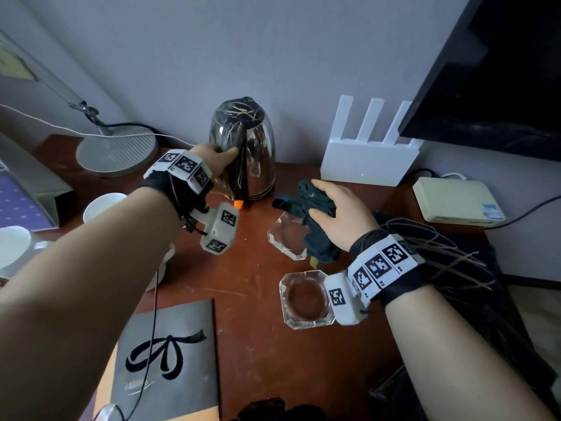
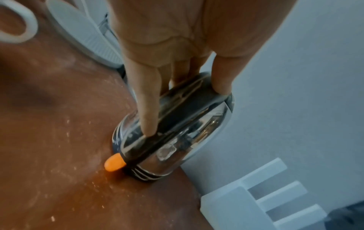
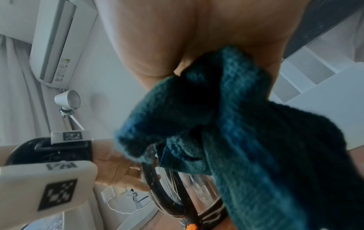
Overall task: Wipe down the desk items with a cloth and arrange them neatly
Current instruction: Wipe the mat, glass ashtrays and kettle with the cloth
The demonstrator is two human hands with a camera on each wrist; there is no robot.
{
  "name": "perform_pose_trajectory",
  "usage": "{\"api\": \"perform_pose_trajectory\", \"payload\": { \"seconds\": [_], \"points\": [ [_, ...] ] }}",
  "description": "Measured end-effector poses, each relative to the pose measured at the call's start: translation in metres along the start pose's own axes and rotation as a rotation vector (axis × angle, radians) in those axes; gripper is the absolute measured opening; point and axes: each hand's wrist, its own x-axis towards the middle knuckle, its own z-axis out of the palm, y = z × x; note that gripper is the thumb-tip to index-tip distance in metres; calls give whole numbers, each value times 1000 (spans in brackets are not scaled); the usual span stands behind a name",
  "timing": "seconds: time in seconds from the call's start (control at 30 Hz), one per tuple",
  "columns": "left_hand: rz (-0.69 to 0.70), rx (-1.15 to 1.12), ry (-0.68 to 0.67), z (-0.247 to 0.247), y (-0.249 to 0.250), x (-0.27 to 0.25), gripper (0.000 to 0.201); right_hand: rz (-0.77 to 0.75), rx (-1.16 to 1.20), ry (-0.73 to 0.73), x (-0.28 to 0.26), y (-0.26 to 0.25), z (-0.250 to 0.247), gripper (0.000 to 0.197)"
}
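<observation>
Standing upright at the far middle of the brown table (image 1: 249,302), near the wall: steel kettle (image 1: 258,153), orange switch (image 2: 115,162) at the foot of its black handle (image 2: 183,109). Gripping that handle, left hand (image 1: 217,161), thumb and fingers (image 2: 146,109) curled round it. Leaning against the wall to the right of the kettle: white router (image 1: 364,159) with upright antennas. Lying near the front left: dark booklet (image 1: 170,357) with a black bow drawn on it. Bunched in the right hand (image 1: 337,217), just right of the kettle: dark teal cloth (image 1: 303,205), fingers clenched round it, loose end trailing over the far glass ashtray (image 1: 285,235). Sitting nearer, under the right wrist: second glass ashtray (image 1: 303,302). Resting at the left edge: two white cups (image 1: 103,205).
</observation>
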Motion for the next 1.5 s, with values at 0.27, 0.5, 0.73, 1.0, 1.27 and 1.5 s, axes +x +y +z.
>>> {"api": "perform_pose_trajectory", "payload": {
  "seconds": [0.27, 0.5, 0.73, 1.0, 1.27, 1.5],
  "points": [
    [6, 39, 12, -1, -2, -16, 39, 3, 40, 54, -9, -2, -11, 54],
    [81, -201, 22, -24, -27, -55, 25, -16, 76, 132, -27, -16, -21, 52],
    [213, -396, -24, -75, -51, -132, 28, -58, 116, 257, -66, -61, -30, 47],
    [178, -634, -232, -104, -121, -235, 21, -152, 107, 402, -151, -98, -11, 38],
    [147, -511, -409, -80, -175, -300, 22, -227, 36, 394, -204, -117, 19, 36],
    [101, -493, -444, -42, -175, -335, 24, -259, -5, 276, -230, -91, 20, 34]
  ]
}}
